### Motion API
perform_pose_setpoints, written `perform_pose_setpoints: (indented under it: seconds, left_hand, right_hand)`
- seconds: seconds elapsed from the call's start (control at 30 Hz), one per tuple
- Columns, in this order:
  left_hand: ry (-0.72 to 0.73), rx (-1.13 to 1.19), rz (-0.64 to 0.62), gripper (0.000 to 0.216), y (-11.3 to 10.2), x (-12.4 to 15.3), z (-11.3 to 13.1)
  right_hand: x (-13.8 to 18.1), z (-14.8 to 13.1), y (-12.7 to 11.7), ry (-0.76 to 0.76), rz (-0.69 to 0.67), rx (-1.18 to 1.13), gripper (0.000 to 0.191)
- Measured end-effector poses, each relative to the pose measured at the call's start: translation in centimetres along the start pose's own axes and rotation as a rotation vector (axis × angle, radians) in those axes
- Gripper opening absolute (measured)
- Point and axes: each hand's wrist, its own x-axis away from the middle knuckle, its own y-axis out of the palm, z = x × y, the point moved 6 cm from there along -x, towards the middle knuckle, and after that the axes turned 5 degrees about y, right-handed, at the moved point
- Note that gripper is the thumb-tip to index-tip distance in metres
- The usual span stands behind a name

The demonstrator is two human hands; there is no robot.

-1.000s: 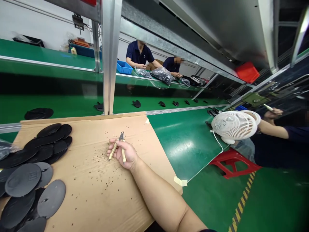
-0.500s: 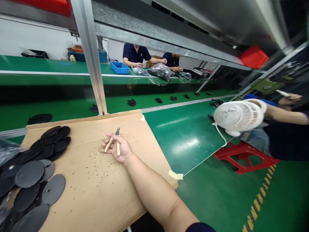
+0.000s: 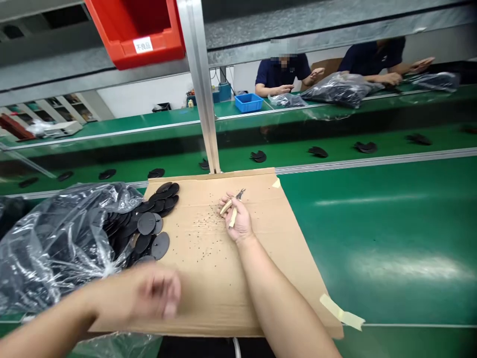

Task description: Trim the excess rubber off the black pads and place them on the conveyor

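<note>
My right hand (image 3: 240,222) rests palm up on the cardboard sheet (image 3: 201,308), its fingers curled round cutting pliers (image 3: 233,209) with pale yellow handles. The metal jaws point away from me. Small dark scraps (image 3: 203,256) lie scattered on the cardboard beside that hand. My left hand (image 3: 158,291) is over the near left part of the cardboard, smeared by motion, so its fingers cannot be made out. Beyond it lies a pile of flat black discs (image 3: 146,223), spilling from a clear plastic bag (image 3: 67,233).
Black parts (image 3: 258,156) sit spaced along a green conveyor belt (image 3: 238,158) behind a metal post (image 3: 203,89). Across it, two people handle items near a blue bin (image 3: 249,102). A red bin (image 3: 137,35) hangs above. Tape (image 3: 342,312) holds the cardboard's right corner.
The view has swung left, so the fan and the worker at the right are gone. My left hand has come into view; my right hand still holds the cutting pliers.
</note>
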Motion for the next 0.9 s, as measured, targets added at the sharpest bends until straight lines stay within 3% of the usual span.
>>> perform_pose_setpoints:
  seconds: [0.17, 0.23, 0.33, 0.47, 0.6, 0.67, 0.77, 0.9]
  left_hand:
    - [-0.043, -0.256, 0.874, 0.019, -17.3, -12.0, 1.9]
    - [-0.148, -0.396, 1.093, 0.022, -22.3, -16.1, 1.4]
    - [-0.308, -0.495, 1.25, 0.038, -27.0, -21.4, -0.3]
    - [-0.491, -0.453, 1.258, 0.057, -28.9, -25.7, -2.7]
    - [-0.403, -0.429, 1.288, 0.046, -28.7, -26.9, -2.8]
    - [-0.331, -0.405, 1.356, 0.044, -28.4, -26.0, -2.2]
    - [-0.067, -0.208, 1.551, 0.035, -27.8, -22.7, -0.9]
    - [0.236, 0.193, 1.636, 0.015, -24.5, -17.0, -0.7]
  right_hand:
    - [-0.1, 0.1, 0.1, -0.056, 0.056, -0.002, 0.038]
    - [0.0, 0.3, 0.2, -0.058, 0.063, 0.019, 0.041]
    - [0.2, 0.5, 0.3, -0.05, 0.058, 0.042, 0.046]
    - [0.4, 0.6, 0.3, -0.027, 0.032, 0.063, 0.049]
    - [0.6, 0.8, 0.4, -0.005, 0.019, 0.09, 0.048]
    - [0.6, 0.8, 0.4, 0.003, 0.011, 0.108, 0.048]
    - [0.6, 0.7, 0.7, 0.043, -0.033, 0.117, 0.048]
    - [0.3, 0.2, 1.6, 0.055, -0.124, 0.147, 0.049]
